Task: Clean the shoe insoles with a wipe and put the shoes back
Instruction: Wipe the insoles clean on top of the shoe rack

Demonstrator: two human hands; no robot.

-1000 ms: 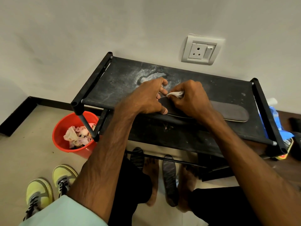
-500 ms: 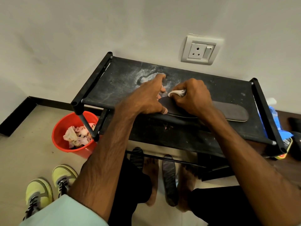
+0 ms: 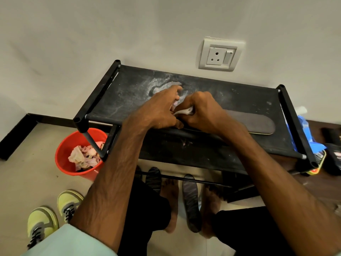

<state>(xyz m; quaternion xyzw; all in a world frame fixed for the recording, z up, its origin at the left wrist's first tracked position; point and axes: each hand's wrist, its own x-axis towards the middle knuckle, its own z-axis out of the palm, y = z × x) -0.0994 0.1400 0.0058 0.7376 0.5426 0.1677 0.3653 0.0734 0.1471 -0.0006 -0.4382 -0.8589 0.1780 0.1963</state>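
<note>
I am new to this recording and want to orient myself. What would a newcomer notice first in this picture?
First, two hands meet on the dusty black rack. The right hand grips a white wipe on a dark insole, while the left hand presses that insole down. Next comes the red bucket of crumpled tissue on the floor at the left, with the yellow-green sneakers nearer the person.

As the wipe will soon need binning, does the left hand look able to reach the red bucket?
Probably yes: the red bucket stands open on the floor left of the left hand, with only a rack leg crossing its rim.
</note>
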